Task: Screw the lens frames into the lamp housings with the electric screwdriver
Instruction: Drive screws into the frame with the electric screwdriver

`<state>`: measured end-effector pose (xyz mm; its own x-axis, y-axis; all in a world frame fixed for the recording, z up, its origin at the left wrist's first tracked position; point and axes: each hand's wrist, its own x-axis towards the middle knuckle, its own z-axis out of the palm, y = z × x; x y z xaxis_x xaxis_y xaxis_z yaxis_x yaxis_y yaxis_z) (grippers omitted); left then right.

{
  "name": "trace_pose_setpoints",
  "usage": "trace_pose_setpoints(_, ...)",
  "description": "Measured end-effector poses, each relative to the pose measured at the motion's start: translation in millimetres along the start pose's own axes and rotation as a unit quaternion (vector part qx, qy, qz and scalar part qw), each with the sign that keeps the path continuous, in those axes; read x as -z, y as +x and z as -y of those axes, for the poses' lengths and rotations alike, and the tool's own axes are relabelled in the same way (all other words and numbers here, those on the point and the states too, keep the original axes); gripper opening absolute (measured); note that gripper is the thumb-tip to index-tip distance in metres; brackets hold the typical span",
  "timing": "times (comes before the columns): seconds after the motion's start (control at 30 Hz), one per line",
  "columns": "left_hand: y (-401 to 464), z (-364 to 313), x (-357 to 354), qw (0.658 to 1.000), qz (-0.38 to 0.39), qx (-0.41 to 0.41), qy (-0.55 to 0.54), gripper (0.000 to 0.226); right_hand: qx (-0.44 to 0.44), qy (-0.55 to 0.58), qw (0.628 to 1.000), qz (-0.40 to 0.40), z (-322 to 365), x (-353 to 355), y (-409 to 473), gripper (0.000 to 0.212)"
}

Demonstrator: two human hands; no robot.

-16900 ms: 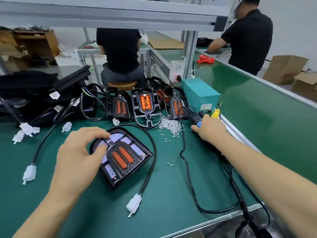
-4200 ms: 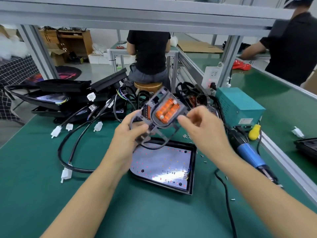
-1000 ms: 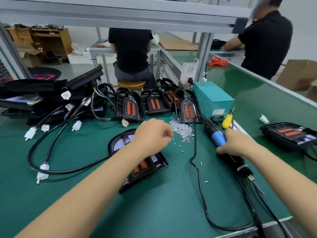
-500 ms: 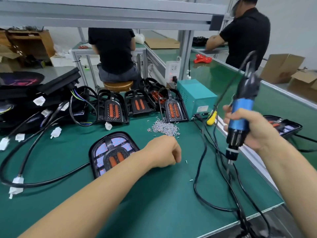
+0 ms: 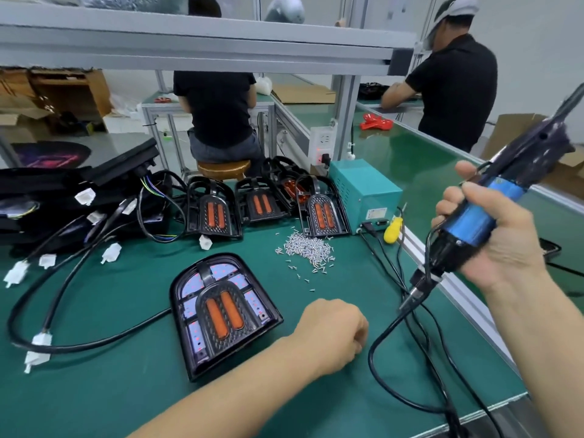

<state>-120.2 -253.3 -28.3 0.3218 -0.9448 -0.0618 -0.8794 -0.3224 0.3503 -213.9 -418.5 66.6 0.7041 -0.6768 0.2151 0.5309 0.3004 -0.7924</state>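
Electric screwdriver (image 5: pixel 480 213) is gripped by right hand (image 5: pixel 496 245) at frame right, bit tilted down-left. Left hand (image 5: pixel 335 333) is fisted on mat, contents hidden. Lamp housing (image 5: pixel 221 314) w/ lens frame sits lower-center.

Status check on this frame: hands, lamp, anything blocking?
Right hand grips electric screwdriver, raised off bench. Left hand fisted beside lamp housing, lens frame seated. Screwdriver cord loops nearby.
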Motion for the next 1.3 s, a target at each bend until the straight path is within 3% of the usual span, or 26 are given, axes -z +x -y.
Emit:
trace_pose_setpoints(0.1,-10,-1,2,0.998,-0.044,-0.014,-0.032,0.013,0.033,0.014,0.999,0.008,1,-4,0,0.025)
trace_pose_setpoints(0.23,-32,10,41,0.952,-0.175,0.022,-0.251,0.012,0.012,0.001,0.999,0.039,7,-10,2,0.035)
trace_pose_setpoints(0.43,-70,70,92,0.797,-0.289,0.132,-0.513,0.016,0.064,-0.133,0.987,0.066,-5,-38,1,0.044)
trace_pose_setpoints(0.57,-91,90,92,0.675,-0.295,0.15,-0.66,0.012,0.116,-0.004,0.986,0.122,-13,-61,1,0.044)
trace_pose_setpoints(0.67,-98,94,85,0.621,-0.29,0.152,-0.712,0.014,0.093,0.024,0.989,0.11,-22,-84,5,0.035)
trace_pose_setpoints(0.77,-101,94,81,0.6,-0.284,0.151,-0.732,0.015,0.077,0.028,0.992,0.092,-40,-106,3,0.032)
trace_pose_setpoints(0.97,-105,95,75,0.597,-0.272,0.141,-0.742,0.021,0.039,0.19,0.978,0.075,-69,-142,-8,0.02)
trace_pose_setpoints(1.3,-112,95,72,0.558,-0.271,0.134,-0.773,0.016,0.035,0.217,0.974,0.056,-83,-162,-9,0.021)
